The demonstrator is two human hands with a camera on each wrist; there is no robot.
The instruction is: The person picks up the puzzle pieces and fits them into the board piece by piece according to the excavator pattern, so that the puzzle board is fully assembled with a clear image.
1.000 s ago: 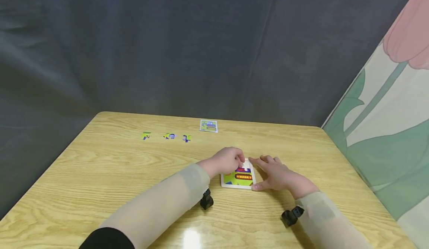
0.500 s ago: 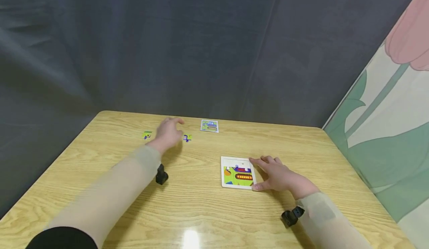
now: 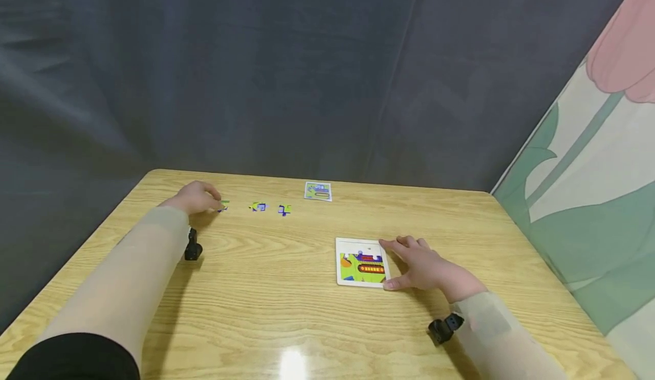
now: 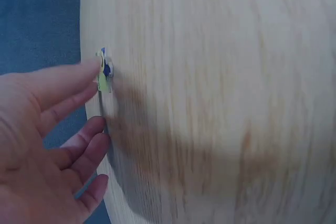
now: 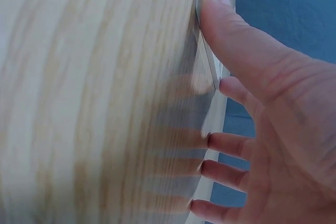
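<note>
In the head view my left hand [image 3: 197, 197] is at the far left of the table, fingertips at the left end of a small green and blue jigsaw piece [image 3: 223, 205]. The left wrist view shows thumb and index finger pinching this piece [image 4: 106, 72], the other fingers loosely bent. My right hand [image 3: 422, 263] rests spread at the right edge of a white-framed puzzle board [image 3: 362, 283]. Its thumb presses the near right corner; the index fingertip touches the far right one. A partly filled picture of a tracked digger shows in the board, with a white strip along the top.
Two more jigsaw pieces, one yellow and blue [image 3: 258, 206] and one blue and green [image 3: 284, 210], lie in a row right of the left hand. Behind them is a small picture card [image 3: 318, 191]. A dark curtain [image 3: 307, 73] hangs beyond the wooden table [image 3: 286, 312].
My left hand has left the puzzle board, passed over the middle jigsaw piece and reached the leftmost one. The board and the right hand have stayed in place.
</note>
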